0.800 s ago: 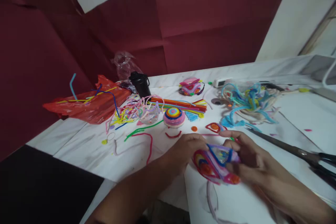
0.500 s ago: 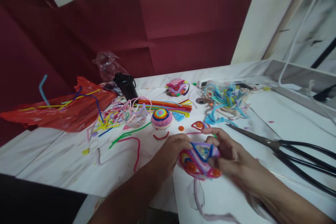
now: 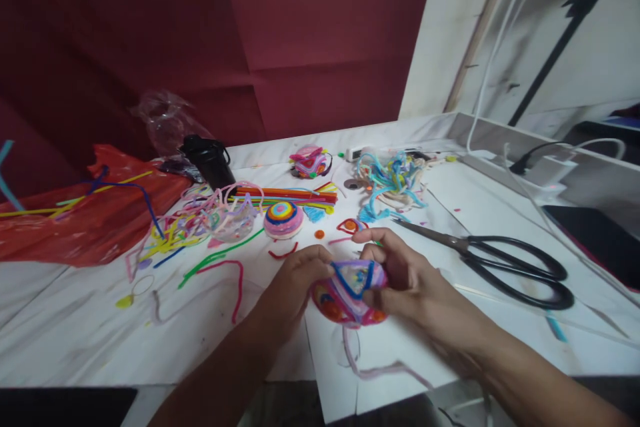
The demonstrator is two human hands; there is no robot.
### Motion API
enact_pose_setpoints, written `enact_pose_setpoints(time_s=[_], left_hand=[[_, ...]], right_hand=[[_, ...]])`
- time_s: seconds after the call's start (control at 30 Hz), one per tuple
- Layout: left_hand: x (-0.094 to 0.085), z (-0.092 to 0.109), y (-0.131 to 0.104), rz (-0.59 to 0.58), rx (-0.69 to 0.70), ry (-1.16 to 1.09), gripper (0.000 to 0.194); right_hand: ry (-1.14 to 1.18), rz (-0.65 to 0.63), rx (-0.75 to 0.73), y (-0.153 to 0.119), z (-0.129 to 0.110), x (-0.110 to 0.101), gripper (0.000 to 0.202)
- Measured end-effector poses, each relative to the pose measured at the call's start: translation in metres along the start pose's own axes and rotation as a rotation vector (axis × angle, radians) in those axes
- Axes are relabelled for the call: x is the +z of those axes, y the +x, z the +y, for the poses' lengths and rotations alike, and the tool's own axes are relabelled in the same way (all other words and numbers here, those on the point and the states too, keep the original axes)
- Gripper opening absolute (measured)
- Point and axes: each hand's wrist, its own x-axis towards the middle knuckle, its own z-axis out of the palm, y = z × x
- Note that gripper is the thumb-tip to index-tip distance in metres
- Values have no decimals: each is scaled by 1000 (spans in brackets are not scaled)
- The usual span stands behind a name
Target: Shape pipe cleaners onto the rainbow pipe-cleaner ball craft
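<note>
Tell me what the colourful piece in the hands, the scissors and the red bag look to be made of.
Colourful piece, held by left hand and right hand: apparently fuzzy pipe cleaners, matte, coiled around a clear, probably plastic, core.
Scissors: dull grey metal blades, glossy black handles, probably coated or plastic.
Red bag: thin plastic film, crinkled and shiny.

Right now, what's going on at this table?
A person holds a small colourful pipe-cleaner ornament over the white table, the left hand on its left side and the right hand on its right. Black scissors lie apart to the right. Behind the hands sit a striped round piece, loose pipe cleaners, a black cup and a red plastic bag.
</note>
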Motion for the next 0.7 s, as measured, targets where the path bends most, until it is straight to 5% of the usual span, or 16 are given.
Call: enact_pose_setpoints(time_s=[0.7], left_hand=[[-3,-14,-27,2,-63,48,16]], right_hand=[[-13,59,-74,-32,18,17,60]])
